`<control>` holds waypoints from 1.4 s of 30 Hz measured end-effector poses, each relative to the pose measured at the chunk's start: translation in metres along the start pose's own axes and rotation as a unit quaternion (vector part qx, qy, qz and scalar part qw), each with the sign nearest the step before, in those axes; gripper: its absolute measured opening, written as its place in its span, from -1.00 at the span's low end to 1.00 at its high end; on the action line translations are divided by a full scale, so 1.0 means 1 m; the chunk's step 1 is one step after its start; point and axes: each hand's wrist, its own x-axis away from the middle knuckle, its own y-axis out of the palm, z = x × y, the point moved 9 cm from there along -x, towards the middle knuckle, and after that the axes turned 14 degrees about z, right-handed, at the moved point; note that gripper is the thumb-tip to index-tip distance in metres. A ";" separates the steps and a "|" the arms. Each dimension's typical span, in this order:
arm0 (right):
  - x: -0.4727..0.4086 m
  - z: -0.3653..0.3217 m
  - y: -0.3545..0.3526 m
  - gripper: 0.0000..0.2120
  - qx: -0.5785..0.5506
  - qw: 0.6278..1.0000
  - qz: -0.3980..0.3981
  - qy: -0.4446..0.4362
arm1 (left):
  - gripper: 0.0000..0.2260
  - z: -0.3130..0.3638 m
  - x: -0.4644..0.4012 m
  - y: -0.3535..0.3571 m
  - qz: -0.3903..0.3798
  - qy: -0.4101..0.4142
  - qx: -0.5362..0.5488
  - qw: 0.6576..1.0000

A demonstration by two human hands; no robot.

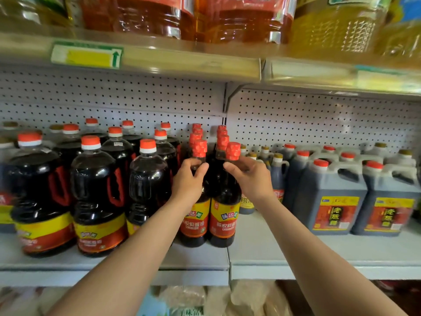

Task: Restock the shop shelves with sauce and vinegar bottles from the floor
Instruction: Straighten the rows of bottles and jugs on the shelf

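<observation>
Near the grey shelf's [257, 254] front edge, each hand, left hand [189, 179] and right hand [250, 176], gripped one of two red-capped dark glass sauce bottles, left bottle [196, 222] and right bottle [224, 221], by the neck.

Two slim sauce bottles [208, 217] standing side by side at the shelf [284, 252] front, matching rows lining up behind, handled bottles [95, 201] sitting left, jugs [330, 197] sitting right, oil bottles [227, 17] resting above.

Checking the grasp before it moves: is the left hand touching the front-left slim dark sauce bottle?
Touching. The head view shows the left hand curled round the neck of the slim dark sauce bottle.
</observation>
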 end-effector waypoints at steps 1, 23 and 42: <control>-0.001 0.000 0.000 -0.72 0.000 1.000 -0.001 -0.004 | -0.70 0.001 0.001 0.000 0.006 -0.001 0.002 1.000; -0.013 -0.008 0.000 -0.70 0.032 0.996 -0.041 -0.077 | -0.77 -0.004 0.000 0.002 -0.026 -0.019 0.014 0.999; -0.064 0.022 0.008 -0.54 -0.149 0.975 -0.041 0.161 | -0.48 0.034 -0.045 0.005 0.019 -0.197 0.163 0.967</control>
